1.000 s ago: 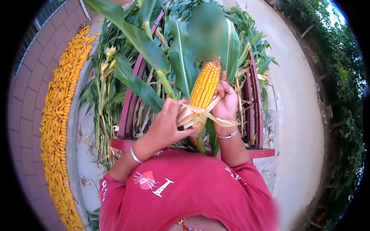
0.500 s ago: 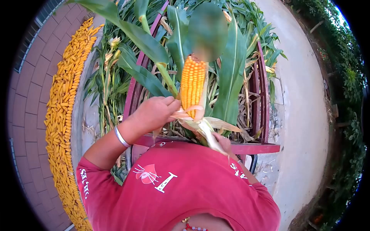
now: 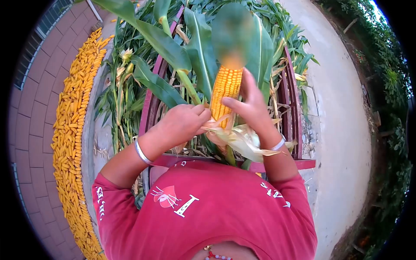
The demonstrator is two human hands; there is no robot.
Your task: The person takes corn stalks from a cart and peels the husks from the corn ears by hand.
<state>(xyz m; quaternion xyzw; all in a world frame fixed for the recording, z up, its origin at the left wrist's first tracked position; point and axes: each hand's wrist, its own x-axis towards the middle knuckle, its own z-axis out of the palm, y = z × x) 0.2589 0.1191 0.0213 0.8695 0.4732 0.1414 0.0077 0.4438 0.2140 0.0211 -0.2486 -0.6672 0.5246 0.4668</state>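
Clasping the cob (image 3: 227,89) is the right hand (image 3: 255,108) — shirt (image 3: 234,208) lettered white.

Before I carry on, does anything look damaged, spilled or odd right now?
One thing: a round blurred patch covers the top of the corn cob, so damage there can't be judged. The part in view looks sound, and the husk is peeled down around its base.

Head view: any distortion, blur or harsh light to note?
Head view: wide-angle distortion seems to bow the long bank of yellow corn cobs, with black corners; head view: a round blurred patch covers the top of the yellow corn ear; head view: soft daylight, brightest in the blue-white sky at upper right.
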